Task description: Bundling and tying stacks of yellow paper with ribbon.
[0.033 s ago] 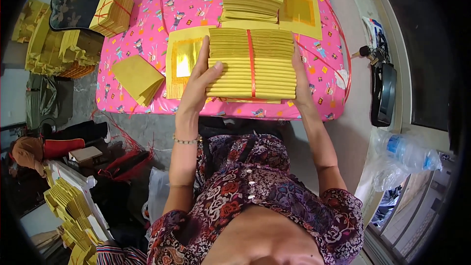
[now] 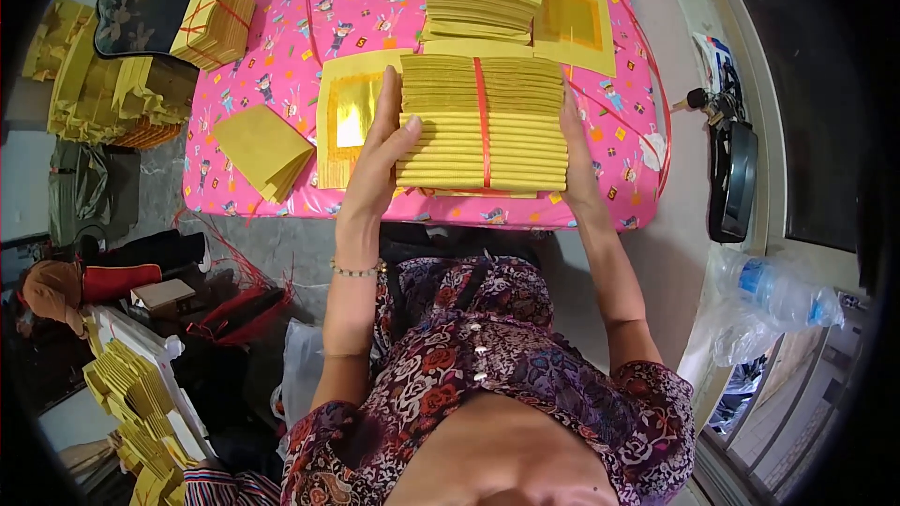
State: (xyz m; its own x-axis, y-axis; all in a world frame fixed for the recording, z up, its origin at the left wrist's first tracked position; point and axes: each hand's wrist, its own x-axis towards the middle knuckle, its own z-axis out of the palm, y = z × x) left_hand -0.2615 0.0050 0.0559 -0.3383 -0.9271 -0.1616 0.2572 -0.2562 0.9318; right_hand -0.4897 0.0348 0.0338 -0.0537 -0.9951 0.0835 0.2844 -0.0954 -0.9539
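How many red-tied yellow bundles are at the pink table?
2 show: one held bundle between the left hand and right hand, and another tied bundle toward the upper left of the pink table. Others may be hidden underneath.

This looks like a small paper-craft workshop: a red-banded yellow paper bundle (image 2: 506, 126) above the pink cartoon-print tablecloth (image 2: 272, 98), a gold-panelled sheet (image 2: 356, 120) on it, folded-paper heaps (image 2: 117, 103) and tangled red strands (image 2: 246, 274) to its left.
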